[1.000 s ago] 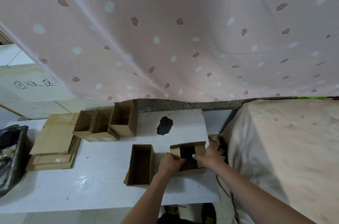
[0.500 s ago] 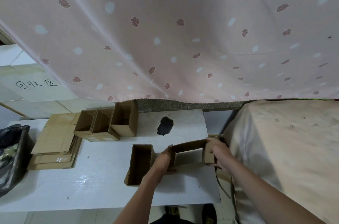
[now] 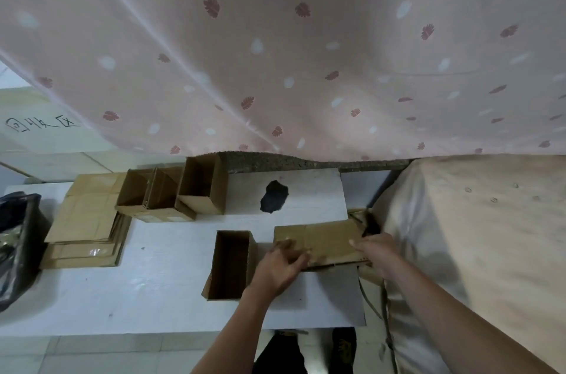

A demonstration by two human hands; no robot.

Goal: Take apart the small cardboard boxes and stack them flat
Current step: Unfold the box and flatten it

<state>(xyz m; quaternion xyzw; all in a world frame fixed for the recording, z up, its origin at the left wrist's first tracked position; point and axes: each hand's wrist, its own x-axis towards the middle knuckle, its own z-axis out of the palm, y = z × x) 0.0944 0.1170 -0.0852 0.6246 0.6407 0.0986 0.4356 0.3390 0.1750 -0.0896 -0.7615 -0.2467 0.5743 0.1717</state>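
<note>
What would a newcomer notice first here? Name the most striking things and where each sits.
The pink leaf-print curtain fills the whole upper half. Below it, at the white table's near right, both hands, left hand and right hand, hold a flattened cardboard box. Open boxes stand at the back left, beside a flat stack.

Surface: white table [image 3: 159, 291]
Landmark: black patch [image 3: 273, 196]
Left of it: three open boxes [image 3: 171, 193]
Far left: flat cardboard stack [image 3: 84, 220]
Just below: open box [image 3: 230, 263], flattened box [image 3: 321, 240]

Open box [image 3: 232, 263] crowds flattened box's [image 3: 321, 240] left.
</note>
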